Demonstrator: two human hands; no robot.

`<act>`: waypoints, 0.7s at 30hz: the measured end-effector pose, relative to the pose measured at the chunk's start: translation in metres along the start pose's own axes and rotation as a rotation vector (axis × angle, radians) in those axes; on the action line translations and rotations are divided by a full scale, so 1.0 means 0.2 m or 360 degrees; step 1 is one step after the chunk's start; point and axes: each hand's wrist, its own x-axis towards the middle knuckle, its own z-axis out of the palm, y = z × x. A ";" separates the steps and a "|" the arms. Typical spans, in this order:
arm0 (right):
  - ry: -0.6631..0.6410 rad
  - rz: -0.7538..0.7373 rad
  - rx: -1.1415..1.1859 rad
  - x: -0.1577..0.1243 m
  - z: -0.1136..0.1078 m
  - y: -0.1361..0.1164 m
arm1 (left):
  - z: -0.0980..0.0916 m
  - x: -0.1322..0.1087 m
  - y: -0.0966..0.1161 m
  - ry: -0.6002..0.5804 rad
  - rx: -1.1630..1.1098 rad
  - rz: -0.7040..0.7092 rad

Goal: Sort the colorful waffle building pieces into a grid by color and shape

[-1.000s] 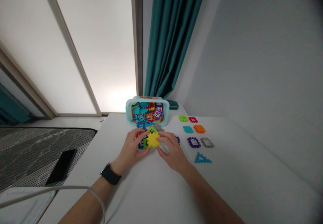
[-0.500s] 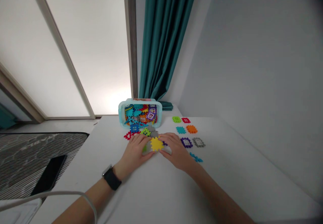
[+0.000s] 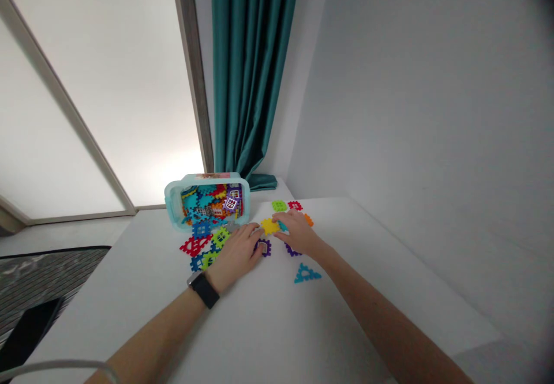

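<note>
My left hand (image 3: 236, 251) lies palm down with its fingertips beside a purple window-frame plastic piece (image 3: 264, 248), and a black watch (image 3: 203, 290) sits on that wrist. My right hand (image 3: 296, 231) has its fingers spread at a yellow interlocking piece (image 3: 269, 226), which lies flat on the white table (image 3: 259, 326). A second purple piece (image 3: 292, 251) peeks out under the right palm. Left of my left hand are a red piece (image 3: 194, 245), a lime piece (image 3: 220, 236) and a blue piece (image 3: 201, 229). Neither hand visibly lifts anything.
A pale blue plastic box (image 3: 173, 199) lies on its side at the back, packed with colourful pieces. Green (image 3: 279, 205), red (image 3: 295, 205) and orange (image 3: 308, 219) pieces lie beyond my right hand, and a blue triangle (image 3: 306, 274) lies nearer. A wall bounds the right.
The gathered pieces under my hands now lie spread out, and my hands have moved apart. The whole scene has shifted left in view, and the yellow piece is no longer between my palms.
</note>
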 end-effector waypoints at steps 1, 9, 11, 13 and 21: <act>-0.0028 0.0010 -0.0036 0.02 0.01 0.02 | 0.02 0.01 0.00 -0.0018 0.0015 0.0014; -0.0192 -0.0011 -0.0110 0.09 0.11 0.13 | 0.11 0.06 -0.02 -0.0108 0.0051 0.0047; -0.0214 -0.0017 -0.0110 0.09 0.12 0.14 | 0.12 0.06 -0.03 -0.0133 0.0067 0.0044; -0.0233 -0.0026 -0.0108 0.08 0.13 0.15 | 0.14 0.06 -0.03 -0.0153 0.0086 0.0039; -0.0143 0.0067 -0.0086 0.00 0.04 0.18 | 0.15 0.09 0.00 -0.0215 0.0123 -0.0002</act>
